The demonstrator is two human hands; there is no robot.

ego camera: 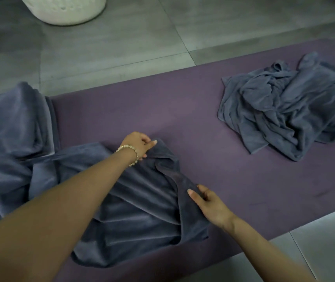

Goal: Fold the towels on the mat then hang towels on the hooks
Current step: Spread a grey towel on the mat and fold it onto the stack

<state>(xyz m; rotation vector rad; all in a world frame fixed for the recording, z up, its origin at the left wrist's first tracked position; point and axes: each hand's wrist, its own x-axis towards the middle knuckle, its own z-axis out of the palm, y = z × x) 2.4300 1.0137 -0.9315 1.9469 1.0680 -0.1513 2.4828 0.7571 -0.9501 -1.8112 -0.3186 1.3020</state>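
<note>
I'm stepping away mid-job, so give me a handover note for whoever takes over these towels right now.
Left hand: pinches the far corner of the dark grey plush towel rumpled on the purple mat.
Right hand: grips that towel's nearer edge.
Crumpled grey towel pile: mat's right end, untouched.
Grey towel heap: left end.
Done: no finished fold visible.
Left: fold all, then hang; hooks out of view.

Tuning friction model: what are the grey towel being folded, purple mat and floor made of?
Slate-grey towel being folded: probably plush microfibre; soft sheen, limp folds. Purple floor mat: matte foam or rubber, seemingly; flat, no glare. Grey floor tiles: likely ceramic; grout lines, dull.
</note>
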